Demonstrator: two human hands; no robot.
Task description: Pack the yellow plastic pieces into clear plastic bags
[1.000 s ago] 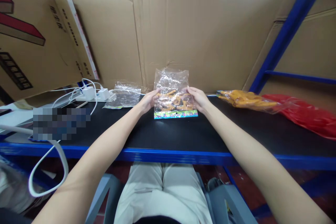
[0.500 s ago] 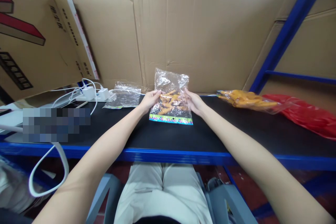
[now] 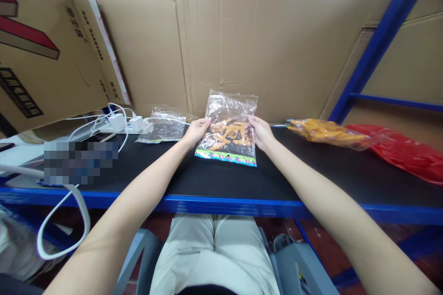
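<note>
A clear plastic bag (image 3: 230, 110) with a colourful printed strip along its lower edge holds several orange toy pieces. It stands tilted on the black shelf top (image 3: 242, 179) in front of me. My left hand (image 3: 195, 132) pinches the bag's left edge. My right hand (image 3: 260, 132) grips its right edge. Both hands are closed on the bag.
An empty clear bag (image 3: 162, 125) lies to the left, beside a white power strip with chargers and cables (image 3: 119, 123). At the right lie a bag of orange toys (image 3: 323, 131) and a red bag (image 3: 404, 154). Cardboard sheets (image 3: 263, 46) wall the back.
The bag has been lifted a little, tilted and shifted slightly right. My hands moved from covering its middle to gripping its side edges.
</note>
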